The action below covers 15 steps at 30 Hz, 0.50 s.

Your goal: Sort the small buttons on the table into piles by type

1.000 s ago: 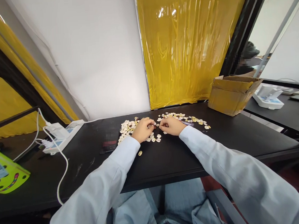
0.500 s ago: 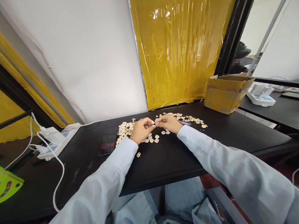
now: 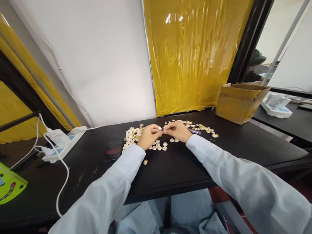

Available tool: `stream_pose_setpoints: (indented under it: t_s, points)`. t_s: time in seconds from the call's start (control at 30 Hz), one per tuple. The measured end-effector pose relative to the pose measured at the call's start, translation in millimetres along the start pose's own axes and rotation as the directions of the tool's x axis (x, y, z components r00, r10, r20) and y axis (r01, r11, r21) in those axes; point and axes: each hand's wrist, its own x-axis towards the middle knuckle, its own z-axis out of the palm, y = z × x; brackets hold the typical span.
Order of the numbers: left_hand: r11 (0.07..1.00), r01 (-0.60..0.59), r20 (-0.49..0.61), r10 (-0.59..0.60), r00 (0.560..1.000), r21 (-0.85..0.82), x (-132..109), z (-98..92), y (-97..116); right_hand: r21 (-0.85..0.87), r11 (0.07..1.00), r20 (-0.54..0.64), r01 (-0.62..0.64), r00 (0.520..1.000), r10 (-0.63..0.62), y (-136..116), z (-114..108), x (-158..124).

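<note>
My left hand and my right hand meet fingertip to fingertip just above a black table. Both are closed in a pinch on one small pale piece held between them; it is too small to name. Under and around the hands lies a spread of several small cream and gold disc-like pieces, with more on the right. One single piece lies apart, nearer to me. Light blue sleeves cover both arms.
A white power strip with white cables lies at the table's left. A green and yellow box sits at the far left. A cardboard box stands at the back right. A dark flat object lies left of the pieces.
Both hands have lifted off the pile and come together, fingertips now pinching a small piece between them. The view has shifted slightly.
</note>
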Motion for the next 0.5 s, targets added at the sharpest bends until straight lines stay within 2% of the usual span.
stream_pose_setpoints:
  t_s: [0.17, 0.3, 0.4, 0.5]
  points:
    - [0.995, -0.078, 0.021, 0.077, 0.997, 0.065, 3, 1.6, -2, -0.163, 0.986, 0.052, 0.04, 0.998, -0.031, -1, 1, 0]
    - [0.99, -0.065, -0.041, 0.071, 0.997, 0.123, 5, -1.1, 0, -0.254, 0.967, -0.015, -0.028, 1.0, 0.025, 4, -4, 5]
    - [0.963, -0.041, -0.065, 0.061, 0.996, 0.266, 3, -6.3, 2, -0.302, 0.949, -0.056, -0.095, 0.995, 0.082, 9, -12, 7]
    - [0.893, -0.062, -0.01, 0.075, 0.997, 0.446, 0, -9.0, 2, -0.375, 0.921, -0.016, -0.104, 0.994, 0.106, 11, -17, 6]
